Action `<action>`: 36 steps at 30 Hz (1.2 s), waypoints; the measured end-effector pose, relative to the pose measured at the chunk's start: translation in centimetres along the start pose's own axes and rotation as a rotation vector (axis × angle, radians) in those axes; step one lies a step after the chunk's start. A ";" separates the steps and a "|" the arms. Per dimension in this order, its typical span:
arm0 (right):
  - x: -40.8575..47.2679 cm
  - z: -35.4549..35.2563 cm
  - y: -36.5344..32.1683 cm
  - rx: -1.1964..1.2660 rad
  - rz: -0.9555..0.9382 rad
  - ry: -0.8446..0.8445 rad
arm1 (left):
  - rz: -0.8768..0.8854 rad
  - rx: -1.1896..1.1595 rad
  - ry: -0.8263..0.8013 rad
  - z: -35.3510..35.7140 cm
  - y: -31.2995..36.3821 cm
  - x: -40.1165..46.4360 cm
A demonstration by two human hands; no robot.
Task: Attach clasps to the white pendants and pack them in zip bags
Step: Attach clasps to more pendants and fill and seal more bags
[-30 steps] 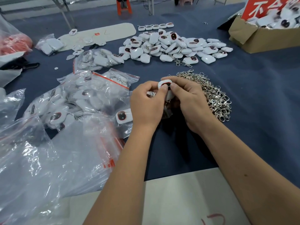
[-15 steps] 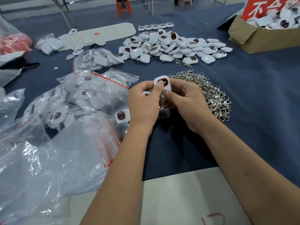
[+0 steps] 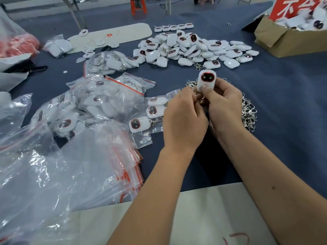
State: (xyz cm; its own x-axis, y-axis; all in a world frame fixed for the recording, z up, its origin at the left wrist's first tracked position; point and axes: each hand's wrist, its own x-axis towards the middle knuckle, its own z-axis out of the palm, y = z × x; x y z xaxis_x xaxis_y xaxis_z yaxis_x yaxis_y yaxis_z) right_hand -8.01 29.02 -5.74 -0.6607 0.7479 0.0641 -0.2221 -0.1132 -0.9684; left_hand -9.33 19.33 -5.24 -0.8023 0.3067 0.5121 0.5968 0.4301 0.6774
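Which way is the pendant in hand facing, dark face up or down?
Face up, toward the camera. The pendant stands upright above the right hand, its dark red-rimmed window showing; the thumb presses its lower front.

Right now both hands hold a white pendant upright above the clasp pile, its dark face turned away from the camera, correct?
Not quite. In the head view the white pendant, held by the left hand and right hand above the clasp pile, has its dark face toward the camera.
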 end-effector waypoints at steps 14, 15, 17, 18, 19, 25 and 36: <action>0.2 0.0 -0.1 -0.038 -0.032 0.006 | -0.033 0.287 -0.106 -0.4 -0.2 -0.2; 0.2 0.0 0.0 -0.044 -0.042 -0.001 | -0.037 0.283 -0.079 -0.4 -0.3 -0.2; 0.2 0.0 0.1 -0.061 -0.066 -0.018 | -0.048 0.265 -0.016 -0.6 -0.5 -0.1; 0.3 0.0 0.2 -0.069 -0.071 -0.029 | -0.057 0.250 0.009 -0.6 -0.5 0.0; 0.3 -0.1 0.3 -0.079 -0.074 -0.042 | -0.071 0.234 0.022 -0.7 -0.6 0.0; 0.2 -0.1 0.6 -0.152 -0.065 -0.123 | -0.267 0.110 0.035 -0.8 -1.5 0.7; 0.0 -0.4 0.0 -0.502 -0.225 -0.202 | -0.235 0.057 0.159 -1.4 -1.3 1.0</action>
State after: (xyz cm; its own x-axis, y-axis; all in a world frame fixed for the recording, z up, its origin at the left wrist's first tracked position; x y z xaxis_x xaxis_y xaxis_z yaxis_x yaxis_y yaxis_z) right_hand -7.72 29.24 -5.80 -0.7714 0.5723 0.2783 -0.0382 0.3949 -0.9179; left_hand -10.88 17.91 -4.83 -0.9037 0.0585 0.4242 0.3899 0.5221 0.7585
